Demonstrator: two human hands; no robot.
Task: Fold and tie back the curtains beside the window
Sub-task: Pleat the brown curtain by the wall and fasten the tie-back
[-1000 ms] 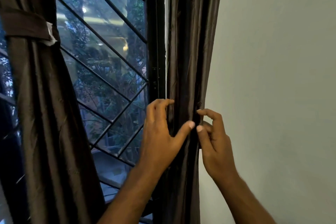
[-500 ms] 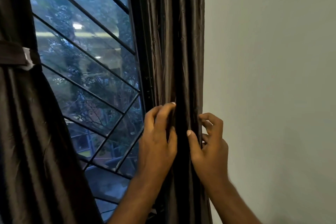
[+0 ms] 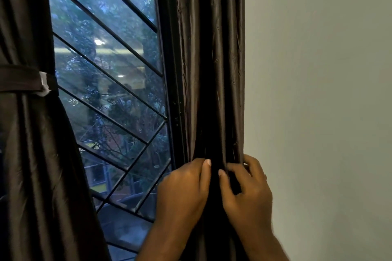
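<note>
Right curtain (image 3: 212, 70) gathered into pleats, pinched by left hand (image 3: 184, 188) and right hand (image 3: 248, 188), no tie yet. Left curtain (image 3: 38, 154) already cinched with tieback (image 3: 21, 78).

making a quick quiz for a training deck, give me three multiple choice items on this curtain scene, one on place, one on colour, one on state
1. Where does the right curtain hang?
A. between the window frame and the wall
B. across the middle of the glass
C. on the floor

2. What colour are the curtains?
A. white
B. dark brown
C. red

3. What state is the left curtain in?
A. taken down
B. spread across the window
C. gathered by a tie band

Answers: 1 A, it hangs down between frame and wall. 2 B, both show dark brown sheen. 3 C, a band cinches it, while the left hand and right hand pinch the right curtain's folds.
</note>
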